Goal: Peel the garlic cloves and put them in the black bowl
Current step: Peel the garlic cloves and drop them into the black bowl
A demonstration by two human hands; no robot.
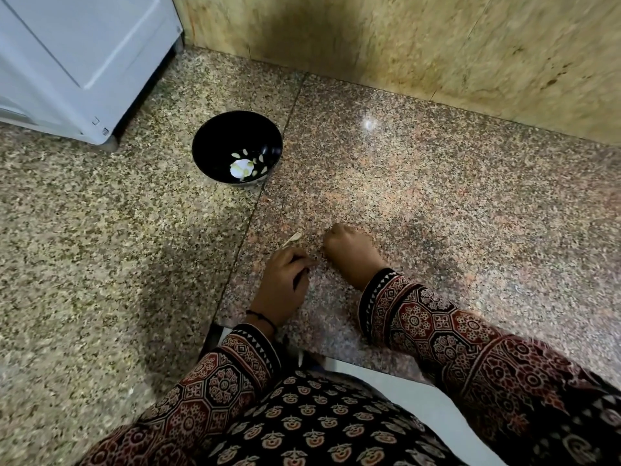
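Standing near the black bowl (220, 134), a white appliance (77, 62); garlic skin (293, 238) beside left hand (282, 280).

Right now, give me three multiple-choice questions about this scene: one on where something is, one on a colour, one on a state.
1. The bowl stands: A) near the white appliance, B) between the two hands, C) on the person's lap.
2. The bowl's colour is: A) white, B) red, C) black.
3. The bowl is: A) empty, B) holding peeled cloves, C) upside down.
Answers: A, it sits on the counter beside the appliance, well beyond the hands; C, its wall and inside are black; B, it stands upright and pale cloves lie in its bottom.
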